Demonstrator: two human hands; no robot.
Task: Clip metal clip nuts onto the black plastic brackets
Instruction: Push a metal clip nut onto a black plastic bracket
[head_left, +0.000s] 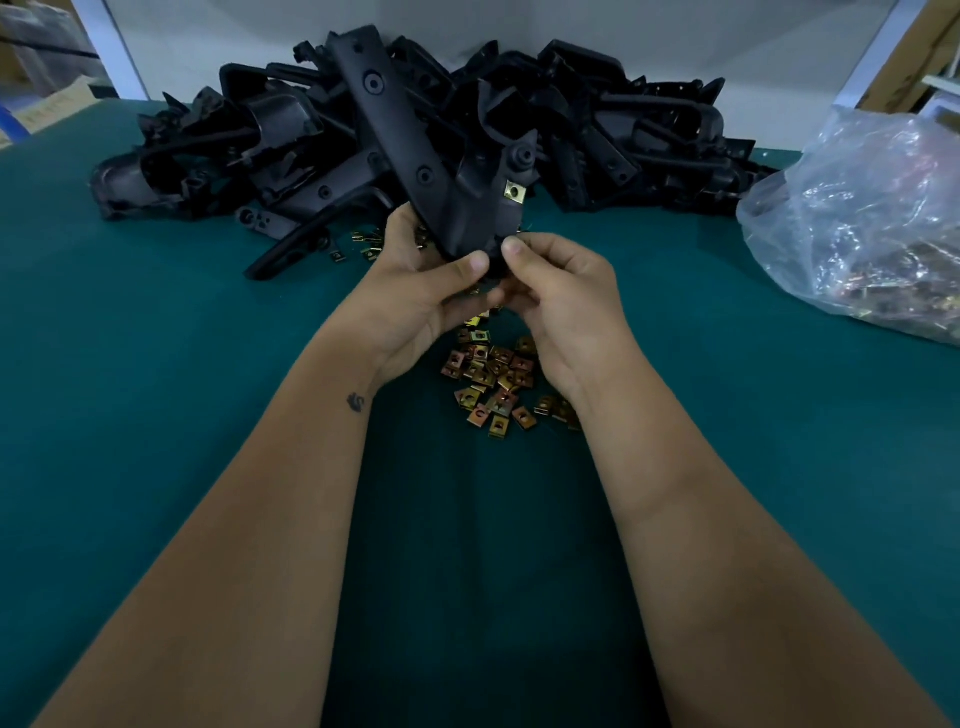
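1. Above the loose clip nuts (491, 379) scattered on the green table (156, 415), both hands hold one black plastic bracket (415, 156) upright, its long arm leaning up and away toward the far wall.
2. Left of that bracket's lower end, the left hand (415, 296) grips it, fingers curled behind the plastic and the thumb pressed on the near face.
3. Right of the same lower end, the right hand (561, 296) pinches the bracket's bottom tip, thumb tip just beside the left thumb; whether a nut sits between these fingers cannot be told.
4. On the held bracket's right edge, above the right hand, one fitted clip nut (514, 191) shows as a brass square.
5. Behind the held bracket, a pile of black brackets (597, 130) spreads across the far side of the table.
6. Left of the held bracket's lower end, a few more nuts (363, 247) lie near the pile.
7. Far right of the held bracket, a clear plastic bag (872, 223) rests on the table, brassy pieces dimly visible inside.
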